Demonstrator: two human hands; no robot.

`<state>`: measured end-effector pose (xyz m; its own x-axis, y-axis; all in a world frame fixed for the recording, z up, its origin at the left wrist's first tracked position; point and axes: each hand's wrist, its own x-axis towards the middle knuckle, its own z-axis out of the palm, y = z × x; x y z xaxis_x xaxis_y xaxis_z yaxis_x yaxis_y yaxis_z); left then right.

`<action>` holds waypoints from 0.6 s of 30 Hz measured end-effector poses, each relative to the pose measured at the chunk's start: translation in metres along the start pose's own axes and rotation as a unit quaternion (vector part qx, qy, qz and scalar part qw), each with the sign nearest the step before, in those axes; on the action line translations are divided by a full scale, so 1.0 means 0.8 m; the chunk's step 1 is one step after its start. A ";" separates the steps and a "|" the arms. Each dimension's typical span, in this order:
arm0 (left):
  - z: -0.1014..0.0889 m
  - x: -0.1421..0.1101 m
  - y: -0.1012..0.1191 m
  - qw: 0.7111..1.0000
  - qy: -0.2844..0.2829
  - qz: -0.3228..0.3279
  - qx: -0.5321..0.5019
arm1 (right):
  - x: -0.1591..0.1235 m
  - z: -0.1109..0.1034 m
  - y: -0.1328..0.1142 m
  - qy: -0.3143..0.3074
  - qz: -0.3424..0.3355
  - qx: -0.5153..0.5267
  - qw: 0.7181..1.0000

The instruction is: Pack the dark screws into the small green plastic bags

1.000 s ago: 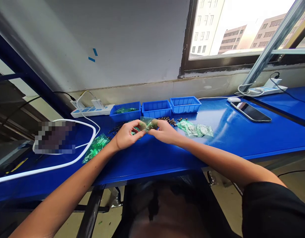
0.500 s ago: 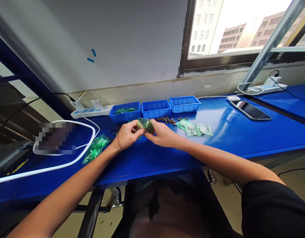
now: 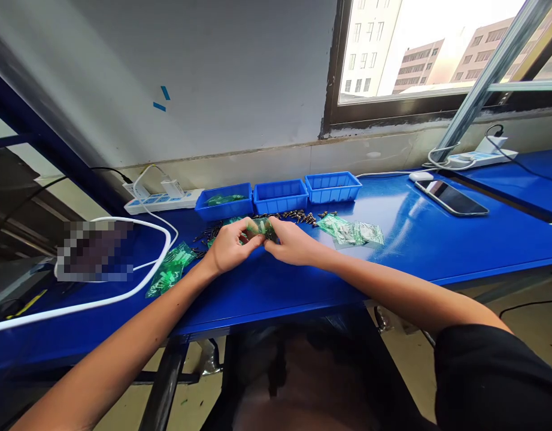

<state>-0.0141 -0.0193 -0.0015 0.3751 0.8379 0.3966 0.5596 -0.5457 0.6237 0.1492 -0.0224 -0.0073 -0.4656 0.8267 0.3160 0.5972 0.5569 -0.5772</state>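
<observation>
A small green plastic bag (image 3: 259, 226) is pinched between my two hands above the blue table. My left hand (image 3: 233, 244) grips its left side with thumb and fingers. On its right side my right hand (image 3: 290, 240) is closed in the same way. My fingers cover much of the bag, so its contents cannot be made out. Just behind my hands lies a row of dark screws (image 3: 298, 216). Green bags (image 3: 172, 268) lie left of my left hand. More green and clear bags (image 3: 351, 230) lie right of my right hand.
Three blue bins stand along the wall: the left bin (image 3: 224, 209) holds green bags, beside a middle bin (image 3: 280, 194) and a right bin (image 3: 333, 188). A phone (image 3: 453, 196) lies at the right. A power strip (image 3: 166, 201) and white cable (image 3: 141, 290) occupy the left side.
The bag's upper edge has folded down between my fingers and less of it shows. Both hands have drawn slightly closer together. The camera view has shifted a little.
</observation>
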 end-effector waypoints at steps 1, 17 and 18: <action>0.000 0.000 0.000 1.000 -0.002 0.002 -0.011 | 0.000 0.000 0.000 -0.007 0.002 -0.005 1.000; 0.000 0.001 0.003 0.981 -0.066 -0.034 -0.180 | -0.005 -0.004 -0.005 -0.030 0.030 0.090 0.995; 0.001 0.002 0.003 0.979 -0.056 -0.042 -0.192 | -0.005 -0.004 -0.004 -0.011 0.019 0.101 0.995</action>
<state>-0.0115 -0.0196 0.0001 0.4297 0.8616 0.2703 0.2813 -0.4122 0.8666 0.1508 -0.0272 -0.0045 -0.4607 0.8438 0.2752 0.4730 0.4958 -0.7284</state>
